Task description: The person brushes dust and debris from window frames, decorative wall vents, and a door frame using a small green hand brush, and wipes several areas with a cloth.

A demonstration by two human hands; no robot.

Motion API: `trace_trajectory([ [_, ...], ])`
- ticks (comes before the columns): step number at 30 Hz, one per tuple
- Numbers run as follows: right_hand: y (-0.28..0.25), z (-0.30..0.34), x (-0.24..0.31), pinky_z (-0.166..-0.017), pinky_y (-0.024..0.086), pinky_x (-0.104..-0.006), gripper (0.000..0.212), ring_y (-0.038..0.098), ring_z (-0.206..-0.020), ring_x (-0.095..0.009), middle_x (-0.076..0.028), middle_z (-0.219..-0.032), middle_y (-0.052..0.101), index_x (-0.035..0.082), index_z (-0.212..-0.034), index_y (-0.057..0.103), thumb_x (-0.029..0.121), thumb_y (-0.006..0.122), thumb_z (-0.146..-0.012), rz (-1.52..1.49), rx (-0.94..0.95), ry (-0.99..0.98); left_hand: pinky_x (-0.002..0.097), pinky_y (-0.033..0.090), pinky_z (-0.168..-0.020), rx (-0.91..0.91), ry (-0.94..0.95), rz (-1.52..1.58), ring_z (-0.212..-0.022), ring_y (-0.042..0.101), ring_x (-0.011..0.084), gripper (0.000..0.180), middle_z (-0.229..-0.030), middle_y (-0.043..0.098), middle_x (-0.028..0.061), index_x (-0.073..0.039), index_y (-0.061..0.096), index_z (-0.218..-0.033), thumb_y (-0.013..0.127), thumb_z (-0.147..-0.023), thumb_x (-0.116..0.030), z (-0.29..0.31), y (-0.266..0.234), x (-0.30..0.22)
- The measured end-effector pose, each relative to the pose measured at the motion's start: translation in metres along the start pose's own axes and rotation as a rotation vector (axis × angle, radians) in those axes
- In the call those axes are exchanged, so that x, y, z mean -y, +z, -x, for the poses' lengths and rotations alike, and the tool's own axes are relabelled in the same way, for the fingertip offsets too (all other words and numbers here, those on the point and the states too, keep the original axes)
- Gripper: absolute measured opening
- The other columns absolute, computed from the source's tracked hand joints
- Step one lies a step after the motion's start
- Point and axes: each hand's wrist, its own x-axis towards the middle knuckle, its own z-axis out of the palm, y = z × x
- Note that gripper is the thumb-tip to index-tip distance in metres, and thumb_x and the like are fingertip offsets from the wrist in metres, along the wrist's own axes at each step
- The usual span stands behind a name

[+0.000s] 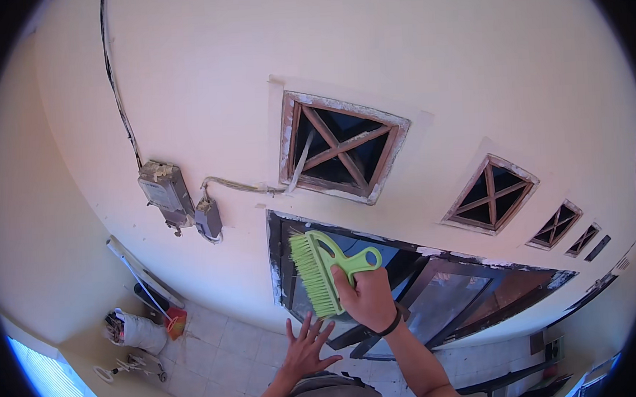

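One dark-framed window [448,289] partly behind a green brush [313,275] in right hand's [369,301] snug grip; left hand [306,352] splayed, empty.

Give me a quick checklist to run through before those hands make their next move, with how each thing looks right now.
1. Right hand gripping the green brush: ok, fingers closed around its handle.
2. Left hand free: ok, open with fingers spread, holding nothing.
3. Bristles apart from the left fingertips: cannot tell; they look close, but depth is unclear.
4. Bristles touching the dark frame behind: cannot tell from this single view.
5. Dark frame evenly coloured: not ok, whitish patches show along its edges.
6. Large crossed vent unobstructed: not ok, a pale strip crosses its left side.
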Motion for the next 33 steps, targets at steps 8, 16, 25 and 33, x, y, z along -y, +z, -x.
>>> trace_trajectory([
  [8,-0.003,-0.001,0.002,-0.055,0.049,-0.038,0.018,0.063,-0.059,-0.033,-0.018,-0.08,0.068,-0.003,-0.112,0.071,0.008,0.062,-0.102,-0.171,-0.099,0.055,0.0681,0.021,-0.122,0.59,-1.35,0.128,-0.156,0.022,0.0509,0.118,-0.155,0.047,0.0321,-0.001,0.015,-0.165,0.057,-0.087,-0.079,0.33,0.08,0.168],
  [16,-0.001,-0.03,-0.011,-0.052,0.049,-0.0345,0.024,0.065,-0.054,-0.028,-0.015,-0.067,0.065,-0.006,-0.112,0.071,0.015,0.062,-0.104,-0.258,-0.119,0.131,0.051,0.029,-0.124,0.787,-1.462,0.208,-0.155,0.026,0.0453,0.108,-0.162,0.038,0.0279,-0.003,0.025,-0.164,0.043,-0.092,-0.082,0.37,0.085,0.18],
  [25,0.005,-0.063,-0.005,-0.049,0.043,-0.0405,0.018,0.059,-0.048,-0.032,-0.017,-0.062,0.059,-0.004,-0.096,0.069,0.013,0.064,-0.101,-0.147,-0.545,0.027,0.0645,0.03,-0.12,0.421,-1.359,0.302,-0.145,0.044,0.0503,0.108,-0.148,0.055,0.0312,-0.003,0.03,-0.161,0.06,-0.087,-0.075,0.271,0.113,0.19],
  [33,0.03,-0.06,-0.023,-0.049,0.042,-0.0428,0.03,0.06,-0.051,-0.033,-0.016,-0.06,0.058,-0.002,-0.076,0.063,0.013,0.063,-0.101,-0.275,-0.443,0.165,0.0623,0.032,-0.12,0.486,-1.311,0.232,-0.14,0.051,0.0475,0.101,-0.147,0.056,0.0301,-0.003,0.037,-0.157,0.062,-0.087,-0.072,0.267,0.122,0.188],
])
